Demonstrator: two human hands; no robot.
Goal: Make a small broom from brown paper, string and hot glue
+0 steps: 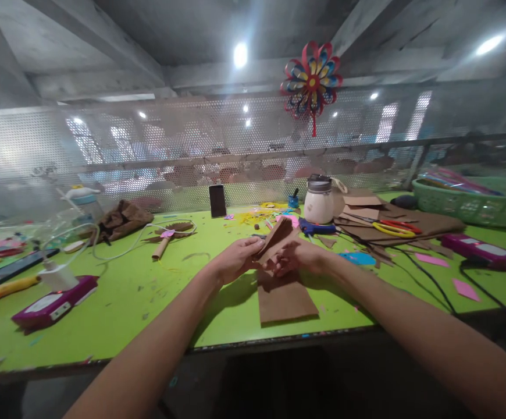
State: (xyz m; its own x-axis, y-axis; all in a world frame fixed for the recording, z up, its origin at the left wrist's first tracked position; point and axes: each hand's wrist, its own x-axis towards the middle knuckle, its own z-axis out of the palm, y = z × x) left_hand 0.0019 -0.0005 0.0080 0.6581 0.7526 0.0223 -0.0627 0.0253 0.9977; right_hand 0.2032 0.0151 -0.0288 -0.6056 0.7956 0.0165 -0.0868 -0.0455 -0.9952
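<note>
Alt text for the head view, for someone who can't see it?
A person's left hand grips a brown paper piece, right hand against it, above a flat brown paper rectangle on a green table. Beyond, a blue glue gun lies before a round white jar.

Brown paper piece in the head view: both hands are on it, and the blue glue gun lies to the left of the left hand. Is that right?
Not quite: the glue gun's place is wrong. The head view shows the blue glue gun beyond the right hand, in front of the white jar.
</note>
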